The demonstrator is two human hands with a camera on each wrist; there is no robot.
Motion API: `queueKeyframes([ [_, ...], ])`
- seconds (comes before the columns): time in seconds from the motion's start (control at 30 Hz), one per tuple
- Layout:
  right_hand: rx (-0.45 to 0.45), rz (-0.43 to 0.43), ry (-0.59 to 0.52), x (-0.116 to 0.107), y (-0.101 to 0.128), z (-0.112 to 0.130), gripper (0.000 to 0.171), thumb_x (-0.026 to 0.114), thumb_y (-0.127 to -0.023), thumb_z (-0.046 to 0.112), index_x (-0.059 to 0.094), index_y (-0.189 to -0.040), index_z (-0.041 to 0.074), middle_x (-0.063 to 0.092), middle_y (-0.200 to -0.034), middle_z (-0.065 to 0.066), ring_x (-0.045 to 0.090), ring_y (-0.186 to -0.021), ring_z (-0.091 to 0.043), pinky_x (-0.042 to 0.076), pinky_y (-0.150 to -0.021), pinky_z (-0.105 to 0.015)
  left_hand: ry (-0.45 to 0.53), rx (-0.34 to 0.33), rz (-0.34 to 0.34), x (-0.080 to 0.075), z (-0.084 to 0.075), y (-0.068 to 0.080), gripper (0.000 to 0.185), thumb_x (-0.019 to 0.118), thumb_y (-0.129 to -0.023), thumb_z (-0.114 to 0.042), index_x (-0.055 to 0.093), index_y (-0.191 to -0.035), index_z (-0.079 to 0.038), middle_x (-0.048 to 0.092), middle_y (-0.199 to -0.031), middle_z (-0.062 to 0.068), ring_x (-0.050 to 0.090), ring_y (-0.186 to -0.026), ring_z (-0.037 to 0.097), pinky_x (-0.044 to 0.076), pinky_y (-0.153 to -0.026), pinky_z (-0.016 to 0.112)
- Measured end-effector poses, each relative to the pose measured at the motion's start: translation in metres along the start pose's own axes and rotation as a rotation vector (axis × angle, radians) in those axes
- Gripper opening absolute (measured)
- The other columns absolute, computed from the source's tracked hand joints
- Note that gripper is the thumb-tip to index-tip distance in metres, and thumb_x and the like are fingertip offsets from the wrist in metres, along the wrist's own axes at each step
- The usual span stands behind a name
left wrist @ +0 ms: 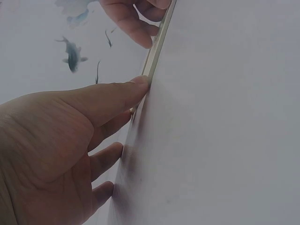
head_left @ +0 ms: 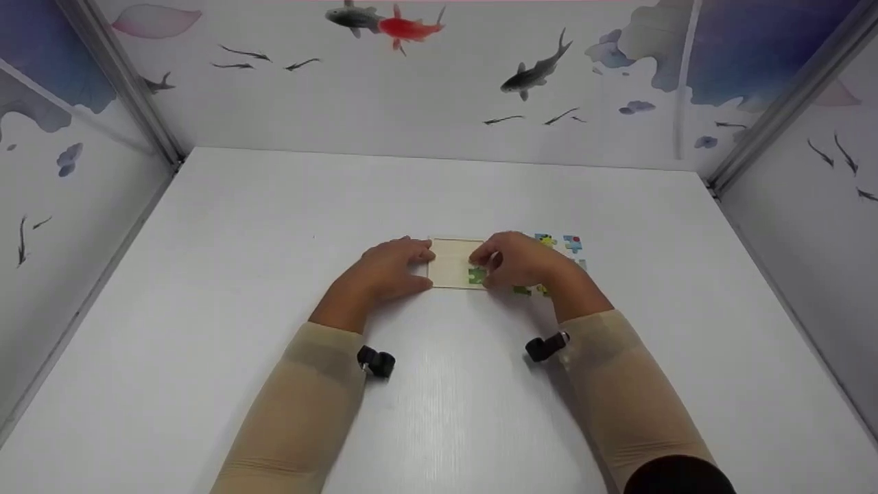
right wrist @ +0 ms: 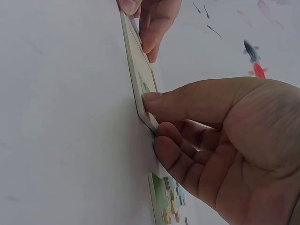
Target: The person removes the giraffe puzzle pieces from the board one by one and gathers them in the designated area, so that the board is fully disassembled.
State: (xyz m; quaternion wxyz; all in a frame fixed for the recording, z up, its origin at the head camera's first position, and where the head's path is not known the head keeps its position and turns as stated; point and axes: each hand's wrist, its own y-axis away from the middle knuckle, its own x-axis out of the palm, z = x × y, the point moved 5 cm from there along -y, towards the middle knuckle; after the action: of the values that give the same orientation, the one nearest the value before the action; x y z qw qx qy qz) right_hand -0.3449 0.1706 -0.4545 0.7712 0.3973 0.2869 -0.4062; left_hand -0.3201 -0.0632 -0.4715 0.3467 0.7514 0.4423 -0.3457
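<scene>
A shallow wooden puzzle tray [head_left: 449, 264] lies on the table between my two hands. My left hand [head_left: 394, 266] holds its left side, the thumb by the near corner and the index finger farther up the edge. In the left wrist view, the thumb [left wrist: 136, 84] rests against the tray's rim and the other fingers reach down behind. A green jigsaw piece [head_left: 476, 276] sits in the tray's near right corner. My right hand [head_left: 518, 259] pinches that piece, the thumb [right wrist: 157, 101] over it and the index finger toward its far side.
Several loose jigsaw pieces [head_left: 573, 243] lie on the white table [head_left: 439, 412] right of the tray, partly hidden by my right hand. Among them is a green piece [right wrist: 159, 197]. White panels [head_left: 439, 103] painted with fish enclose the table at the back and sides.
</scene>
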Motion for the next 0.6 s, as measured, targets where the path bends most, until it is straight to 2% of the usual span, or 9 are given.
queueKeyframes([
  [0.2, 0.002, 0.003, 0.034, 0.0015, -0.0018, 0.0006, 0.035, 0.081, -0.089, 0.012, 0.08, -0.119, 0.028, 0.067, -0.121, 0.002, 0.062, -0.112, -0.024, 0.056, -0.1, -0.043, -0.005, 0.006, 0.004, -0.0011, -0.0012, 0.0004, 0.055, 0.071, -0.101, -0.039, 0.059, -0.154, -0.028, 0.04, -0.173, -0.013, 0.023, -0.168, 0.021, 0.019, -0.137, 0.051],
  [0.4, 0.005, 0.005, 0.04, 0.0018, -0.0022, 0.0019, 0.033, 0.081, -0.089, 0.012, 0.079, -0.117, 0.029, 0.066, -0.12, 0.001, 0.062, -0.111, -0.024, 0.055, -0.097, -0.042, 0.004, 0.0, 0.003, -0.001, -0.001, 0.0009, 0.055, 0.071, -0.101, -0.038, 0.059, -0.154, -0.027, 0.04, -0.173, -0.013, 0.024, -0.168, 0.021, 0.02, -0.137, 0.051],
  [0.53, 0.028, 0.0, 0.014, 0.0008, -0.0009, 0.0014, 0.032, 0.081, -0.089, 0.014, 0.076, -0.116, 0.031, 0.066, -0.119, 0.0, 0.06, -0.112, -0.025, 0.055, -0.095, -0.041, 0.002, 0.008, 0.003, -0.0008, -0.0012, 0.0014, 0.055, 0.071, -0.101, -0.038, 0.059, -0.154, -0.027, 0.041, -0.172, -0.012, 0.025, -0.168, 0.022, 0.021, -0.137, 0.051],
  [0.6, 0.008, -0.009, -0.004, -0.0003, -0.0007, 0.0013, 0.03, 0.079, -0.091, 0.015, 0.076, -0.116, 0.03, 0.068, -0.12, 0.0, 0.06, -0.114, -0.025, 0.056, -0.095, -0.04, 0.001, 0.01, 0.003, -0.0009, -0.0011, 0.0021, 0.055, 0.071, -0.101, -0.038, 0.06, -0.154, -0.027, 0.041, -0.172, -0.012, 0.024, -0.168, 0.022, 0.021, -0.137, 0.051],
])
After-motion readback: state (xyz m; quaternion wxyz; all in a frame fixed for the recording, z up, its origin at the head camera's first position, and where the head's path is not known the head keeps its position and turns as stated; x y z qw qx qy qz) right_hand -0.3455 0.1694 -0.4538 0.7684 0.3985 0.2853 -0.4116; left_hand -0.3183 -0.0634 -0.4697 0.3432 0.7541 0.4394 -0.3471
